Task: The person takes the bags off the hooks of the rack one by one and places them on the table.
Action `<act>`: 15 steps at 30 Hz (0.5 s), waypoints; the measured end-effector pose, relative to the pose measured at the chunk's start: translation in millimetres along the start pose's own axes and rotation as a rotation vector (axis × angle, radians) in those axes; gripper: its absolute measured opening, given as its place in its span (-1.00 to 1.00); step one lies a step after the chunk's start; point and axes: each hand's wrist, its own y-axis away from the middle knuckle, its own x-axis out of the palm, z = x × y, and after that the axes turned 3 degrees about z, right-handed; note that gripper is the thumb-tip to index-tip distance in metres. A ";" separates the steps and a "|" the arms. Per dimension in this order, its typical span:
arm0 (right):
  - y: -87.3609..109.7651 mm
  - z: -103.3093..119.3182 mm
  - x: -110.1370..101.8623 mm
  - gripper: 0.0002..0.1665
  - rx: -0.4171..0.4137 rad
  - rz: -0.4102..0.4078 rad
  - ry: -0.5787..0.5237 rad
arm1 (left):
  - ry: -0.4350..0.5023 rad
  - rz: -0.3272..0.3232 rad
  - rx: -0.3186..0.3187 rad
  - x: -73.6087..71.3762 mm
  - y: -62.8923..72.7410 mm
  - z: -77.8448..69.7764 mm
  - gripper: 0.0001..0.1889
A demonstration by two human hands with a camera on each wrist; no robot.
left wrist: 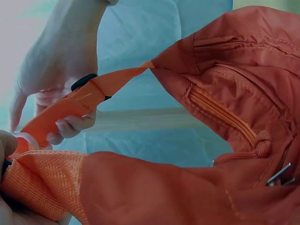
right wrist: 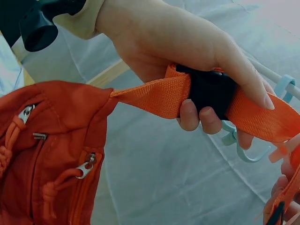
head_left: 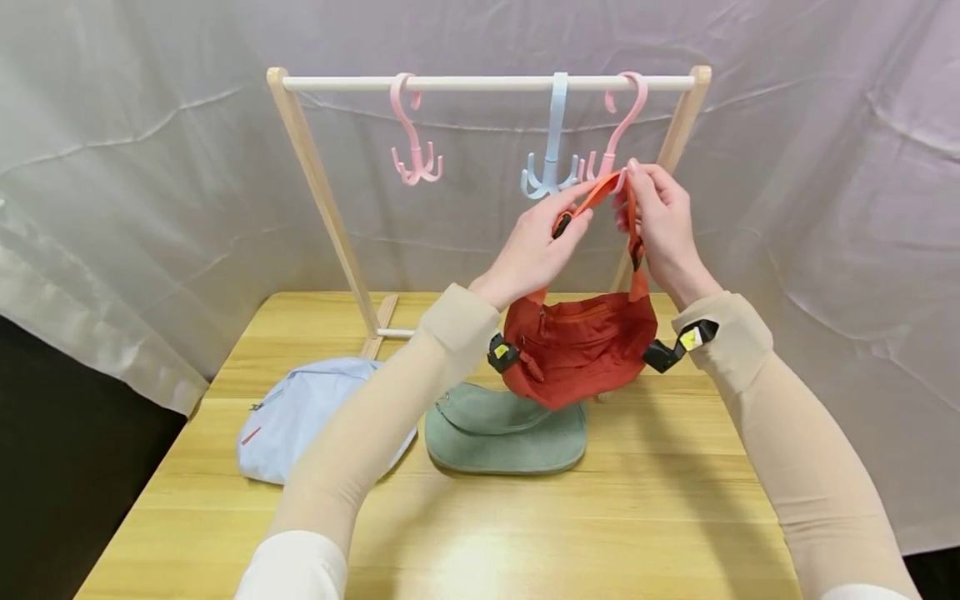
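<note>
A red-orange waist bag (head_left: 581, 350) hangs in the air below both hands by its orange strap (head_left: 600, 193). My left hand (head_left: 534, 242) pinches the strap at a black buckle (right wrist: 213, 93). My right hand (head_left: 666, 221) grips the other stretch of strap, its thumb at a prong of the right-hand pink hook (head_left: 611, 150). At that prong, the top of the strap loops over, partly hidden by fingers. Zips with corded pulls (right wrist: 51, 190) show on the bag's front in the right wrist view.
A white rail (head_left: 480, 84) on wooden legs carries the hooks; a light blue hook (head_left: 553, 150) hangs close left of the hands, another pink hook (head_left: 411, 142) farther left. Below, a pale blue bag (head_left: 307, 408) and a green bag (head_left: 506, 446) lie on the wooden table (head_left: 637, 517).
</note>
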 end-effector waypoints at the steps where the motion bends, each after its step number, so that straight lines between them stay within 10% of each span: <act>1: -1.0 0.1 0.3 -0.80 0.004 -0.006 -0.002 | -0.012 0.002 -0.001 -0.9 -0.3 -0.6 -0.51; 15: -6.4 2.9 2.6 -0.70 0.042 -0.047 0.017 | -0.061 0.014 -0.038 -11.5 -5.8 -4.7 -0.56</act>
